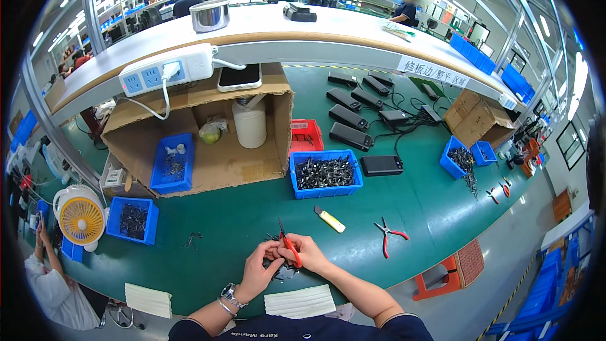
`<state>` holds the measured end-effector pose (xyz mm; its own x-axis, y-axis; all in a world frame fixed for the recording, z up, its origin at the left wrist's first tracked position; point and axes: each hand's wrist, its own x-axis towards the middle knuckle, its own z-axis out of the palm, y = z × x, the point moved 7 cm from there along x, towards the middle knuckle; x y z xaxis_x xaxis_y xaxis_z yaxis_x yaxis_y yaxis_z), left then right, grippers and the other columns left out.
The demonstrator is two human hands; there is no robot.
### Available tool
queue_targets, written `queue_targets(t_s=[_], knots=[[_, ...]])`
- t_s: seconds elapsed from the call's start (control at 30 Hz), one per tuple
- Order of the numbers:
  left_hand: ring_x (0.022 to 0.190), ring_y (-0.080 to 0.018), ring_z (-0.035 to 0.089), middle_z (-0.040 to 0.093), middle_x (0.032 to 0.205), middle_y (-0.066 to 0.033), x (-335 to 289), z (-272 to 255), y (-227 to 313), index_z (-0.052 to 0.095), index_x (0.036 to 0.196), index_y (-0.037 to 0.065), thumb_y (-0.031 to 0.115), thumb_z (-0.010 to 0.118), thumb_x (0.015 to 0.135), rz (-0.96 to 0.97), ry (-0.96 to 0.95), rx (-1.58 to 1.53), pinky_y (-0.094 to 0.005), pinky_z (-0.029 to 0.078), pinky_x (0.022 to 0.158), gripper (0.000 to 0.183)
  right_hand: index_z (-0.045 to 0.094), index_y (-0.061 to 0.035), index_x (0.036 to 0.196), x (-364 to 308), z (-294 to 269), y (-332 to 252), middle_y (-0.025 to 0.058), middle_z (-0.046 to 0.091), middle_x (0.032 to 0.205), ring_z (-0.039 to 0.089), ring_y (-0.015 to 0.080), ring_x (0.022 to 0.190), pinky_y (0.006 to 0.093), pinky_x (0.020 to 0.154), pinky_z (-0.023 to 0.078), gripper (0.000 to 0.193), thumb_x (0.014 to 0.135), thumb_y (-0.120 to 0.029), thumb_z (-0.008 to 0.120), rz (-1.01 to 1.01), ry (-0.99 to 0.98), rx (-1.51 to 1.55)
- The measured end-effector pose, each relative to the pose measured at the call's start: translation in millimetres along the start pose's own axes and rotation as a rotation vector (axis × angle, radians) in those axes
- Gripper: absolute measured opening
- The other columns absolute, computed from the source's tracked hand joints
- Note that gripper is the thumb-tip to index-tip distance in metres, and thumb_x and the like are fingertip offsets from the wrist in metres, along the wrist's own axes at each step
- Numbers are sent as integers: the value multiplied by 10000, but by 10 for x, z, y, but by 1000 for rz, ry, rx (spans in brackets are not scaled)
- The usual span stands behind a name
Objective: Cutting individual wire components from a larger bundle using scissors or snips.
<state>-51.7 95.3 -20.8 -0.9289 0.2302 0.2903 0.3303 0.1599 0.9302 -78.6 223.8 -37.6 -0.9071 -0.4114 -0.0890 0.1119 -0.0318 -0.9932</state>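
My right hand [312, 256] is closed around a red-handled hand tool [291, 252], its dark narrow jaws pointing away from me; it looks like pliers or snips. Close against it, my left hand [255, 273] has its fingertips pinched together, and what they hold is too small to make out. Small dark parts [285, 274] lie on the green table [221, 227] under and around both hands. Farther off, a blue bin [326, 193] is heaped with small black and silver parts. A yellow-handled cutter knife [330, 220] and a second pair of red-handled pliers [386, 235] lie to the right.
A cardboard box [252, 173] on its side holds a white bottle [250, 127] and a blue tray [172, 187]. Black power banks [349, 137] with cables lie behind the bin. A yellow fan [82, 220] stands left, near a seated person [53, 287]. A white shelf [265, 28] spans above.
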Motion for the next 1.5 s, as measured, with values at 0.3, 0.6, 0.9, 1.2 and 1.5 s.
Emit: queue_targets(t_s=[0.3, 0.6, 0.9, 1.2, 1.5], knots=[[826, -168, 644, 623, 922, -101, -78, -4, -135, 435, 1230, 10, 5, 676, 823, -35, 4, -67, -290, 521, 744, 473, 577, -27, 892, -23, 87, 47, -5, 565, 657, 513, 51, 532, 202, 466, 386, 170, 894, -186, 636, 28, 0, 48], [818, -153, 628, 616, 883, -90, -41, -36, -146, 401, 1262, 7, 2, 649, 843, -69, -37, -120, -281, 511, 757, 487, 575, -22, 896, -15, 89, 77, 0, 566, 662, 507, 50, 550, 203, 484, 381, 163, 903, -175, 631, 25, -3, 19], [776, -143, 609, 605, 850, -62, 35, -47, -157, 428, 1296, 32, 26, 658, 842, -34, -79, -80, -280, 502, 737, 509, 581, -35, 891, 29, 59, 129, 2, 570, 642, 513, 59, 532, 207, 473, 382, 177, 895, -201, 644, 44, -13, 48], [788, -141, 597, 597, 864, -50, 50, -56, -76, 541, 1216, 48, 26, 680, 814, -19, -92, -1, -277, 503, 738, 427, 594, -25, 935, 1, 47, 166, -9, 560, 664, 499, 50, 546, 208, 475, 374, 180, 899, -196, 638, 87, -21, 34], [806, -171, 603, 568, 896, -76, 95, -112, 41, 577, 1185, 64, 10, 649, 829, 26, -92, 39, -272, 508, 721, 367, 596, -12, 948, -4, 79, 117, -17, 546, 656, 487, 45, 545, 210, 476, 374, 195, 894, -193, 643, 90, -6, 72]])
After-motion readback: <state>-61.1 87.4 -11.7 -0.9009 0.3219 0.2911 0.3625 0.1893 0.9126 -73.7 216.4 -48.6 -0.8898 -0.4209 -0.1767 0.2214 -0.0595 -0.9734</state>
